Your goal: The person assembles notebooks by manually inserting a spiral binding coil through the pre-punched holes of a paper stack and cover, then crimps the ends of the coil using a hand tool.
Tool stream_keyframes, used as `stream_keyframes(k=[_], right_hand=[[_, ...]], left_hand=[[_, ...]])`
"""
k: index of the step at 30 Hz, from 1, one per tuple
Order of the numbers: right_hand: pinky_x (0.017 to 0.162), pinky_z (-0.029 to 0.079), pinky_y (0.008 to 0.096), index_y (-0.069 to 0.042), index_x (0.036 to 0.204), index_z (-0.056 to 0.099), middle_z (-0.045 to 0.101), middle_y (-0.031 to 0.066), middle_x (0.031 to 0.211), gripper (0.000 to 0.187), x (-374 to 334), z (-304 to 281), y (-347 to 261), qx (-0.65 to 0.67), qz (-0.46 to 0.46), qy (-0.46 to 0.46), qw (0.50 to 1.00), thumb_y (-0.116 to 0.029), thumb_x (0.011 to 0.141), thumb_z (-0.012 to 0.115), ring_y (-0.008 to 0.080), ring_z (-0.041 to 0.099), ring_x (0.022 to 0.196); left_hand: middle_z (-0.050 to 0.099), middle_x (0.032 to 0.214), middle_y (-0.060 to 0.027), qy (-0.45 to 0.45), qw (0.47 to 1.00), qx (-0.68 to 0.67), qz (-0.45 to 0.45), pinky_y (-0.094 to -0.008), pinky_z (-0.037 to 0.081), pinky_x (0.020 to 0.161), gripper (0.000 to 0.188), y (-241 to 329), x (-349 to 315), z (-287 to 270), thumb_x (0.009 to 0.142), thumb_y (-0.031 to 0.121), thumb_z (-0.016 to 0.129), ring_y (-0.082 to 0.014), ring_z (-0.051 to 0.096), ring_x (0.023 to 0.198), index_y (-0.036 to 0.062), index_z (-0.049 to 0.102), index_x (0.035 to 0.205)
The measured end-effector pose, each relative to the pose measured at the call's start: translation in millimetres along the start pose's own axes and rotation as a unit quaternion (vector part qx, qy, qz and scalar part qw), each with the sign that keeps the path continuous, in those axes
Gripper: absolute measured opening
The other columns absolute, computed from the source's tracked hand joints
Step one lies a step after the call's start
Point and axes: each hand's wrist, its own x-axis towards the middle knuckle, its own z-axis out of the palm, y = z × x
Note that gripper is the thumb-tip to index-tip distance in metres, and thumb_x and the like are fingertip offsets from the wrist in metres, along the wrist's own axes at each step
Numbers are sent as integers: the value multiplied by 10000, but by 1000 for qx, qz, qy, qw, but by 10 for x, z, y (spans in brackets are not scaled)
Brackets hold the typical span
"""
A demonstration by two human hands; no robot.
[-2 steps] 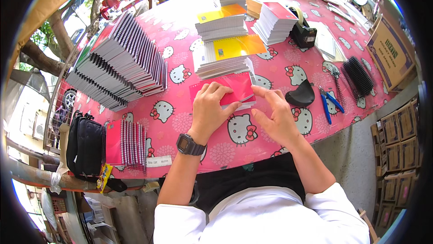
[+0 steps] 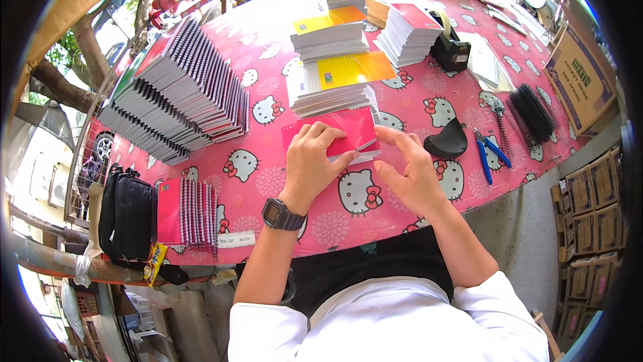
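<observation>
A small stack of loose pages with a red cover [image 2: 358, 123] lies on the pink patterned tabletop in front of me. My left hand [image 2: 312, 160] grips its near side, the fingers bent over the cover and the thumb at the near edge. A watch is on that wrist. At the stack's right edge is my right hand [image 2: 408, 169], its index fingertip against or very close to the edge and its thumb held apart. Just beyond the red cover stands a pile of yellow-covered page stacks [image 2: 335, 99]. A black curved object [image 2: 447, 139] rests right of my right hand.
Spiral-bound notebooks [image 2: 191, 87] form a tall pile at left, with red spiral notebooks [image 2: 185, 211] and a black bag [image 2: 125, 218] nearer. Blue-handled pliers [image 2: 487, 160], black binding coils [image 2: 531, 115] and a tape dispenser [image 2: 451, 52] lie at right. A cardboard box [image 2: 581, 77] stands beyond.
</observation>
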Motion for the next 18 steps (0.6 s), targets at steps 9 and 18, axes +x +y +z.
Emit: stream_keyframes(k=[9,18], right_hand=[[922,461,297,28,1264,461,562,111,1176,396,152,90,312,478,241,26,844,-211,960,548,207,571,1117],[742,442,220,15,1105,611,643,0,927,243,-63,45,41,253,160,-43,953,-136,915,627,47,551,846]], left_hand=[[675,859,-100,170,985,-12,8,-359,536,618,175,67,77,-53,852,125,652,-264,663,715,76,659,1020],[609,1197,-122,99,992,27,72,-442,322,1073,346,504,-625,-241,857,152,688,-273,522,1203,35,613,1175]])
